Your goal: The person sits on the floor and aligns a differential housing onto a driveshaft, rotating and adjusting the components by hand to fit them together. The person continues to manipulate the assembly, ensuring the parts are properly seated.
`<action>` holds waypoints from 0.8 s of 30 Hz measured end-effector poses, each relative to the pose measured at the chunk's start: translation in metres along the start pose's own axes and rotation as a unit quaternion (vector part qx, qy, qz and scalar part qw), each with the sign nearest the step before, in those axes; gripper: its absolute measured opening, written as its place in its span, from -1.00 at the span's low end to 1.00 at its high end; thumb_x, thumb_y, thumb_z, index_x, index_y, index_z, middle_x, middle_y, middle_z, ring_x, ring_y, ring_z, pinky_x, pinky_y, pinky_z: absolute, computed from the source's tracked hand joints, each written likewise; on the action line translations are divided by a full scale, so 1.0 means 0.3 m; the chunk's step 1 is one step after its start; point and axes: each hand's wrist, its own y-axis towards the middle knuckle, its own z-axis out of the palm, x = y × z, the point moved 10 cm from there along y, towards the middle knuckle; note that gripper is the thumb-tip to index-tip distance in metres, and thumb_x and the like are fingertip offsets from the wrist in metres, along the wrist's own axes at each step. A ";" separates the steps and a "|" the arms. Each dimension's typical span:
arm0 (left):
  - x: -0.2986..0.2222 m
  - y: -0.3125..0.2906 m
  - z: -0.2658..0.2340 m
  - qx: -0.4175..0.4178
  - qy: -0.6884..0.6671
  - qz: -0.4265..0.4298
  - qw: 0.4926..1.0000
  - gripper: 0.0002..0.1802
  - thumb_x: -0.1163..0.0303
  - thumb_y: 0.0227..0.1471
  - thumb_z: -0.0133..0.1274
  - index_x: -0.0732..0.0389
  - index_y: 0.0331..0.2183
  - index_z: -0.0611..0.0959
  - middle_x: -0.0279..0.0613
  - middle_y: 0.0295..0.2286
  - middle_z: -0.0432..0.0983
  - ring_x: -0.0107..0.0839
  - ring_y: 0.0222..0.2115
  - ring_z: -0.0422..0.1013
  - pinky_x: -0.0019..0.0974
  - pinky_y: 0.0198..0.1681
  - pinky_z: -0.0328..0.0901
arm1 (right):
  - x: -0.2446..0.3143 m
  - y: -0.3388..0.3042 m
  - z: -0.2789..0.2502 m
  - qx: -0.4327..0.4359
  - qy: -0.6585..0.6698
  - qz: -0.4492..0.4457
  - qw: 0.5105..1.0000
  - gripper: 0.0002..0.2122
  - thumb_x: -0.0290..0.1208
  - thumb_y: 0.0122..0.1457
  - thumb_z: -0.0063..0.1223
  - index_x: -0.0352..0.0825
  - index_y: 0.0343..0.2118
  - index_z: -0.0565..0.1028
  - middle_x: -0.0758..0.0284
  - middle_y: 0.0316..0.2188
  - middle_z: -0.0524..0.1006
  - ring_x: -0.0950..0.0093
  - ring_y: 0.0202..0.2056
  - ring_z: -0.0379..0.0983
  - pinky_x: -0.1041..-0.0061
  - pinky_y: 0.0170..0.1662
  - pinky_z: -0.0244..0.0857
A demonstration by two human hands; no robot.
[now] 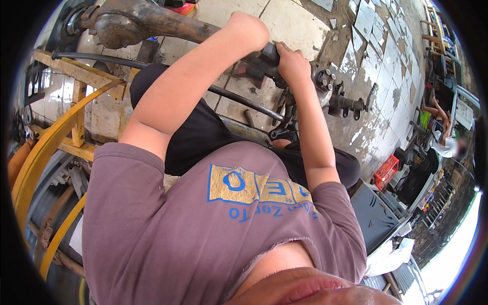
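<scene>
A rusty brown axle housing (170, 23) with a rounded bulge (122, 28) crosses the top of the view, running down to the right. My left hand (250, 31) is bent over the tube near its right part; its fingers are hidden behind the wrist. Close beside it, my right hand (294, 65) curls its fingers over a dark grey block-like piece (269, 55) on the tube's end. Whether that piece is part of the axle, I cannot tell. Right of my right hand sits a greasy metal end assembly (328, 84) with bolts and a bracket (353, 105).
A long dark rod (239, 101) runs below the axle, over my legs. Yellow metal frames (76, 109) stand at the left. Broken tiles (366, 25) lie on the floor far right. Beyond are a red crate (386, 172), a grey metal box (373, 213) and a seated person (442, 127).
</scene>
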 end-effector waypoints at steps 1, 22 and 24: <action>0.005 -0.002 0.001 0.003 0.002 -0.003 1.000 -0.68 0.36 0.16 0.08 0.19 -0.15 0.86 -0.01 -0.08 0.75 -0.09 -0.06 0.68 -0.05 0.03 0.55 | 0.006 0.019 -0.001 -0.011 -0.009 0.007 1.000 -0.47 -0.46 0.27 0.01 -0.07 0.34 0.48 0.40 0.33 0.53 0.10 0.10 0.59 0.13 0.11 0.55; 0.037 0.000 0.001 0.025 0.015 -0.022 0.999 -0.68 0.39 0.15 0.12 0.10 -0.12 0.86 -0.12 -0.06 0.76 -0.15 -0.05 0.68 -0.04 -0.02 0.56 | 0.058 -0.096 0.034 -0.048 -0.108 0.005 0.993 -0.40 -0.53 0.24 -0.06 -0.28 0.40 0.36 0.23 0.39 0.44 0.03 -0.06 0.58 0.16 0.01 0.60; 0.013 -0.018 -0.005 0.010 0.019 -0.006 1.000 -0.69 0.39 0.13 0.08 0.18 -0.17 0.86 -0.01 -0.11 0.76 -0.05 -0.08 0.68 -0.01 -0.01 0.56 | 0.107 -0.143 0.047 -0.045 -0.082 -0.034 0.995 -0.42 -0.53 0.25 -0.06 -0.30 0.39 0.37 0.21 0.40 0.43 0.03 -0.06 0.59 0.18 -0.05 0.61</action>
